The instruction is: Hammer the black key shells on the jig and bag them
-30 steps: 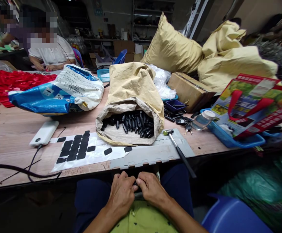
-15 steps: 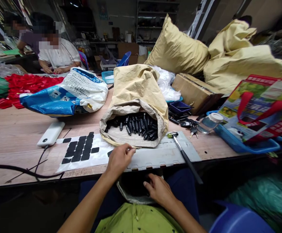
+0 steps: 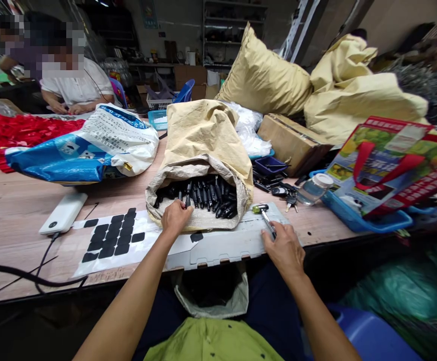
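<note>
A beige sack (image 3: 203, 133) lies on the table with its mouth facing me, and several black pen-like parts (image 3: 206, 193) fill the opening. My left hand (image 3: 176, 216) is at the left of that mouth, its fingers closed on one black part. A hammer (image 3: 269, 224) with a green and black head lies on the grey board (image 3: 218, 246). My right hand (image 3: 284, 245) is closed round the hammer's handle just below the head. Below the table edge, between my legs, another open sack (image 3: 241, 296) has a dark inside.
Black squares on a white sheet (image 3: 143, 250) and a power bank (image 3: 63, 214) lie left. A blue and white sack (image 3: 128, 140) is behind them. Right are keys (image 3: 290, 200), a jar (image 3: 315, 188) and a blue tray (image 3: 369, 223). A person in white (image 3: 86, 80) sits far left.
My left hand has moved forward to the sack mouth and taken a black part. My right hand has risen from the lower sack to the hammer and taken hold of it. The view has shifted slightly right.
</note>
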